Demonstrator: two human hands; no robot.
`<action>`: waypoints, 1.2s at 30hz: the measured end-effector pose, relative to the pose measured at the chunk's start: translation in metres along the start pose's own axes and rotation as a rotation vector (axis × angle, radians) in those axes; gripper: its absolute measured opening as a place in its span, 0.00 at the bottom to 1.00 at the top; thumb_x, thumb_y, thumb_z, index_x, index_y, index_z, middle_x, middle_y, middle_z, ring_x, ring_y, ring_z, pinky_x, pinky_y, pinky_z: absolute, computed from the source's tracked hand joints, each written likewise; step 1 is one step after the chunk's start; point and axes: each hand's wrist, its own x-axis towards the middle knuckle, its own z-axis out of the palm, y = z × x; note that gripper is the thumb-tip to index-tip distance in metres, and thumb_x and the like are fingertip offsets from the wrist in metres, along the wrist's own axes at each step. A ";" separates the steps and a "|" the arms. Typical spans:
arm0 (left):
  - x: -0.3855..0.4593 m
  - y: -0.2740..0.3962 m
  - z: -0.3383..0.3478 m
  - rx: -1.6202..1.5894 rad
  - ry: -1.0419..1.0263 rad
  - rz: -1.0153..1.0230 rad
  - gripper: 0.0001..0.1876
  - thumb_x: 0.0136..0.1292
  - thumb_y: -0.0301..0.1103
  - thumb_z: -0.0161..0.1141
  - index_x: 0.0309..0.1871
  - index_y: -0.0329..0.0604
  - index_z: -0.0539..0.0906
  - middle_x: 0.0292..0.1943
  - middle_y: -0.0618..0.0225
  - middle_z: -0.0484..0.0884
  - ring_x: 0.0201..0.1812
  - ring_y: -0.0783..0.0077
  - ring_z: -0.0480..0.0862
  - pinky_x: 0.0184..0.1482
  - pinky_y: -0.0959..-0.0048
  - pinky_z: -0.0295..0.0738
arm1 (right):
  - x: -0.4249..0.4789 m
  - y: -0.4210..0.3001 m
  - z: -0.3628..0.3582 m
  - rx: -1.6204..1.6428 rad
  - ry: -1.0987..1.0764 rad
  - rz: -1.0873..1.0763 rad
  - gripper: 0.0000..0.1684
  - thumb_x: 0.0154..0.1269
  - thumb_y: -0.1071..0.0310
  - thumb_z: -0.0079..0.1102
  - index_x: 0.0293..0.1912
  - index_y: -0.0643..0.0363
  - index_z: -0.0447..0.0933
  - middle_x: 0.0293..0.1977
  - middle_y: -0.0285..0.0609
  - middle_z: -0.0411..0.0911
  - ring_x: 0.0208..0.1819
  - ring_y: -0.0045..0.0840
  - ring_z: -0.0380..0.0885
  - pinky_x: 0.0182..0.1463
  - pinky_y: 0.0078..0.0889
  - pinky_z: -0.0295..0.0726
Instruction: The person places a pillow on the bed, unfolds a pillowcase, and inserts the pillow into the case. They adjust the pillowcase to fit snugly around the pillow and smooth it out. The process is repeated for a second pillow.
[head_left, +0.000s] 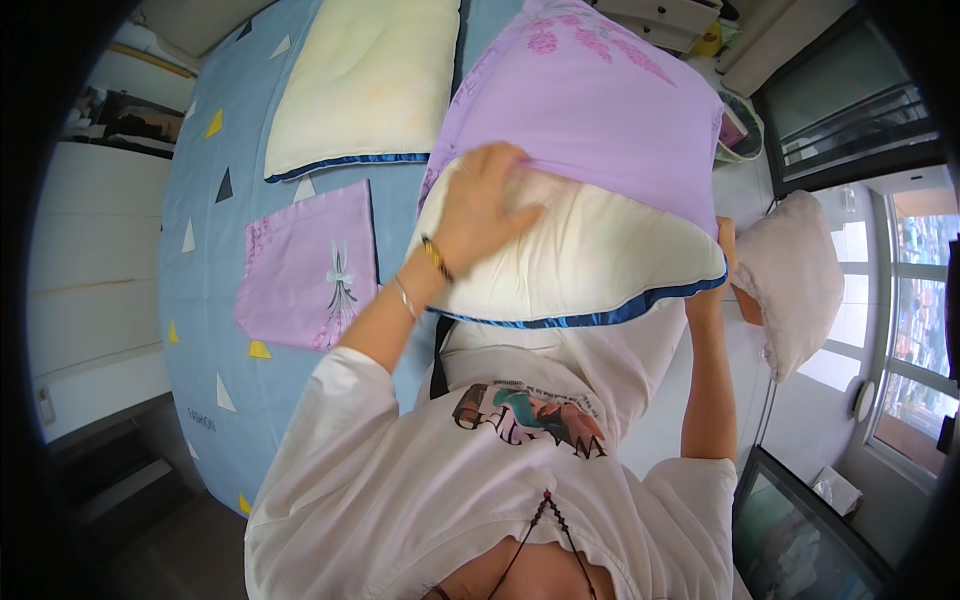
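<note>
A cream pillow with blue edging (577, 247) lies across my lap, its far part inside a purple floral pillowcase (592, 127). My left hand (487, 202), somewhat blurred, rests on the pillow's top at the pillowcase's opening, thumb spread. At the right edge, my right hand (724, 259) grips the pillow's near right corner beside the case's hem; its fingers are partly hidden. A second cream pillow (367, 82) with blue edging lies bare on the bed. Nearer me, a folded purple pillowcase (307, 270) with a printed bouquet lies flat on the sheet.
The bed's blue sheet (202, 285) bears white, yellow and dark triangles. At the right, a pale plush cushion (795, 281) stands off the bed, near a glass-fronted cabinet (802, 525). White drawers (660, 19) and a waste bin (742, 135) are at the far right.
</note>
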 end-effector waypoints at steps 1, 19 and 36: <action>0.006 -0.022 0.001 0.125 -0.017 -0.054 0.30 0.49 0.38 0.69 0.57 0.45 0.72 0.54 0.57 0.75 0.57 0.53 0.72 0.59 0.61 0.66 | 0.000 -0.001 0.000 0.011 -0.003 -0.017 0.11 0.58 0.70 0.57 0.40 0.60 0.69 0.24 0.44 0.71 0.28 0.17 0.65 0.35 0.23 0.71; 0.055 -0.068 0.009 0.066 -0.119 -0.007 0.07 0.58 0.29 0.52 0.37 0.40 0.79 0.31 0.54 0.80 0.36 0.47 0.79 0.37 0.54 0.72 | -0.038 0.051 -0.023 -0.009 -0.002 0.271 0.12 0.60 0.69 0.58 0.43 0.58 0.70 0.32 0.38 0.75 0.34 0.17 0.69 0.40 0.20 0.71; -0.001 -0.025 -0.001 -0.108 0.309 -0.187 0.07 0.56 0.30 0.53 0.26 0.35 0.72 0.19 0.49 0.71 0.20 0.49 0.71 0.23 0.62 0.63 | -0.084 -0.143 0.032 -0.306 -0.597 -0.515 0.25 0.54 0.65 0.63 0.53 0.59 0.76 0.59 0.47 0.71 0.67 0.42 0.63 0.66 0.58 0.59</action>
